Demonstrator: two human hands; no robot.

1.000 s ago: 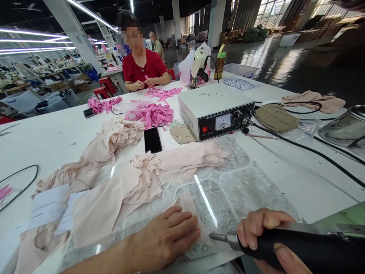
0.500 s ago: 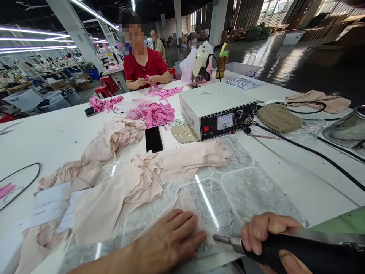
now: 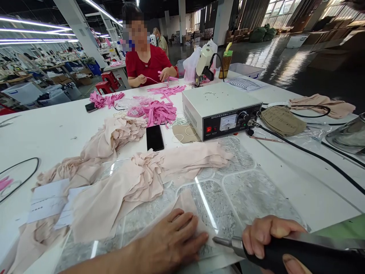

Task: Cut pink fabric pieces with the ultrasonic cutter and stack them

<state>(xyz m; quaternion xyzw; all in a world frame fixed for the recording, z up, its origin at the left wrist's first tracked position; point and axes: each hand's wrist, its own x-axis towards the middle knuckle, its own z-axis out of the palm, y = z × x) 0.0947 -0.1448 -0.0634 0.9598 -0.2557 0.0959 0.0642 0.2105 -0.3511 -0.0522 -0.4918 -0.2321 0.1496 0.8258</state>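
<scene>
Fabric piece (image 3: 188, 207) lay flat on the glass plate (image 3: 251, 190), pinned under left hand (image 3: 171, 239), fingers spread. Right hand (image 3: 270, 238) clamped on ultrasonic cutter (image 3: 299, 251); tip barely nearer the fabric than a second before.

Scene is reading bright and even. Ceiling tube lights (image 3: 34, 32) are blowing out at upper left; windows (image 3: 278, 5) are pouring daylight in at upper right and glaring off the floor (image 3: 273, 64). One tube is reflecting as a white streak on the glass sheet (image 3: 207, 207). Wide lens is bending the edges. Shadows are staying soft.
</scene>
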